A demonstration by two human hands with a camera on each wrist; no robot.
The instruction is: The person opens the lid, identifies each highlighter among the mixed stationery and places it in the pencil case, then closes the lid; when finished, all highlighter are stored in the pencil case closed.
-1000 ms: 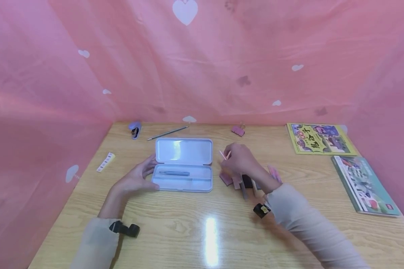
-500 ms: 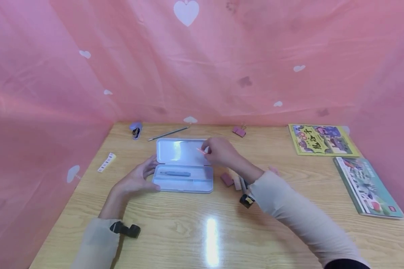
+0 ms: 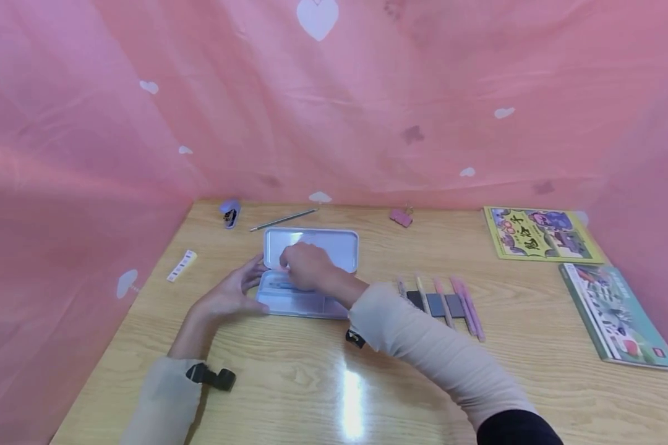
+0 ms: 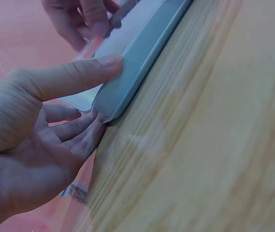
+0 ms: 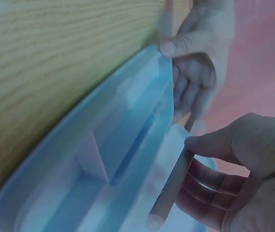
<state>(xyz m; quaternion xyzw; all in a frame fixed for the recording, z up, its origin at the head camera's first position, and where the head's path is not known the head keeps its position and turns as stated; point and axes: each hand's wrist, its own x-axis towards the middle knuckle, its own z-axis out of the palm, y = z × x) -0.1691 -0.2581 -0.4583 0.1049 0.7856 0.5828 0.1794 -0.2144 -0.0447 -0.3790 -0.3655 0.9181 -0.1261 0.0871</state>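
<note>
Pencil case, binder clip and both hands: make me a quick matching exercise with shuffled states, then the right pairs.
Things:
1. pencil case
2. binder clip
3. left hand
4. right hand

States:
A. pinches a pen
B. lies open, hinged lid raised
C. grips one end of the pencil case
D. pink, apart from both hands

Pairs: 1-B, 2-D, 3-C, 4-A

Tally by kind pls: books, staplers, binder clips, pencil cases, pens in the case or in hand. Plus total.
Books: 2 (yellow book, green book)
Stapler: 1
Binder clip: 1
Pencil case: 1
Pens: 2 (blue pen in the case, held pen in the right hand)
Total: 7
</note>
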